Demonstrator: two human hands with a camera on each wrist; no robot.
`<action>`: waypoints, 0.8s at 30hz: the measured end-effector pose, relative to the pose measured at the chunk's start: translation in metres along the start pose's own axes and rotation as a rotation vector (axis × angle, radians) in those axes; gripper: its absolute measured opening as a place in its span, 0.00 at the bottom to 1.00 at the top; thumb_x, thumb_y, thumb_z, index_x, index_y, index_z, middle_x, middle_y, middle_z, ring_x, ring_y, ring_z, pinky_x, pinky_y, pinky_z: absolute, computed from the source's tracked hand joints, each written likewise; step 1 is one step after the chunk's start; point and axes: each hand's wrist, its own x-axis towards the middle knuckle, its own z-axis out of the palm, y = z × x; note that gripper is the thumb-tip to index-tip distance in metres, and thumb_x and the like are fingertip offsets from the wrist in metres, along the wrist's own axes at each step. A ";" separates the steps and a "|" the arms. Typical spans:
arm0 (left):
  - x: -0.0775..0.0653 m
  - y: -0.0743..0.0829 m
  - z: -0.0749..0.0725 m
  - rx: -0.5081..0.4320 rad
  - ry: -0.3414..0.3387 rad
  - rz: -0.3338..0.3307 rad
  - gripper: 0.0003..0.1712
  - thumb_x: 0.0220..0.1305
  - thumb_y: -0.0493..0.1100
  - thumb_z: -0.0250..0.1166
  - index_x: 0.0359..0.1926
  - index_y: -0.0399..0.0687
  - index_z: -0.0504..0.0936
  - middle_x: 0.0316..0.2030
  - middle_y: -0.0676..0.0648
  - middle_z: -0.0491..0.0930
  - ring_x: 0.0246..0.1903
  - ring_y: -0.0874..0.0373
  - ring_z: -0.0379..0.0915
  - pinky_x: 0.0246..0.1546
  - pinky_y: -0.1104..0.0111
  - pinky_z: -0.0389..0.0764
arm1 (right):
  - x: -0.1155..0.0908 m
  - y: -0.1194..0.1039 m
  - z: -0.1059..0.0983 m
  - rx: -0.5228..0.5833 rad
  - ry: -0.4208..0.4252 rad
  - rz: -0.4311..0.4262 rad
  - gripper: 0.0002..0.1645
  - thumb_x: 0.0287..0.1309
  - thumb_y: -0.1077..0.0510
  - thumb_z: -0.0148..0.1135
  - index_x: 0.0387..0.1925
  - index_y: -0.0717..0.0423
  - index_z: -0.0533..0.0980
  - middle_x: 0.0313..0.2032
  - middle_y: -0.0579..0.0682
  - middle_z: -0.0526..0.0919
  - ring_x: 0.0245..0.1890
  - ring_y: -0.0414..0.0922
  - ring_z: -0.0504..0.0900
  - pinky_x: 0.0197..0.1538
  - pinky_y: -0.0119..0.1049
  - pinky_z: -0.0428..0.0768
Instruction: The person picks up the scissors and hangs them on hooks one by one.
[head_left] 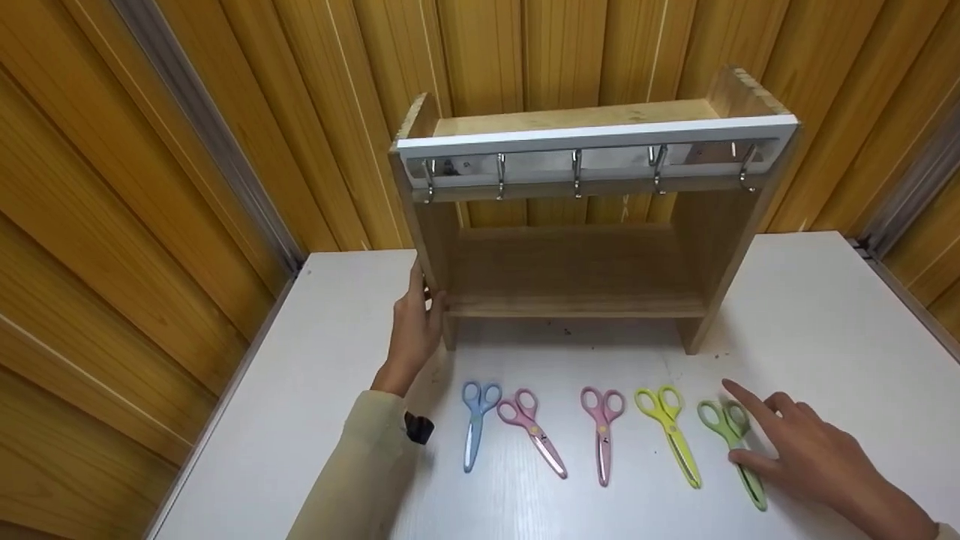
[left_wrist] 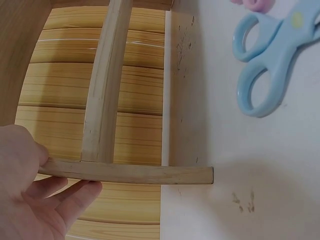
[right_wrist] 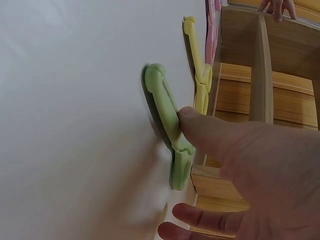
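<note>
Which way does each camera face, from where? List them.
Head: head-worn, facing forward and down at the rack; left hand, right hand, left sleeve show.
Left wrist: worn there, facing rack and blue scissors; left hand shows.
Right wrist: worn there, facing green scissors; both hands partly show.
Head and right wrist share green scissors.

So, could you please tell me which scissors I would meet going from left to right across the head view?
Blue scissors, the more slanted pink scissors, the straighter pink scissors, yellow scissors, green scissors.
</note>
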 end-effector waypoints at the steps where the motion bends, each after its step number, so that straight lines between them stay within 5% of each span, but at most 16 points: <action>1: 0.000 0.000 0.000 -0.003 -0.004 -0.005 0.41 0.78 0.34 0.55 0.82 0.49 0.45 0.74 0.38 0.65 0.64 0.43 0.74 0.59 0.57 0.82 | 0.000 0.001 -0.001 0.002 -0.009 0.007 0.62 0.48 0.31 0.76 0.77 0.48 0.58 0.48 0.67 0.75 0.39 0.55 0.76 0.24 0.45 0.78; 8: 0.002 0.003 0.002 -0.040 -0.018 -0.038 0.42 0.78 0.34 0.55 0.82 0.54 0.45 0.75 0.42 0.64 0.66 0.45 0.73 0.58 0.59 0.82 | -0.001 0.009 -0.006 0.032 -0.050 0.068 0.50 0.50 0.33 0.76 0.65 0.57 0.67 0.42 0.59 0.78 0.39 0.56 0.80 0.27 0.57 0.80; 24: -0.002 0.004 0.001 -0.015 -0.001 0.016 0.40 0.77 0.33 0.55 0.82 0.49 0.47 0.72 0.38 0.67 0.62 0.43 0.77 0.55 0.59 0.85 | -0.009 0.014 -0.009 0.026 0.026 0.037 0.19 0.53 0.53 0.78 0.41 0.60 0.82 0.30 0.46 0.78 0.29 0.45 0.77 0.23 0.45 0.75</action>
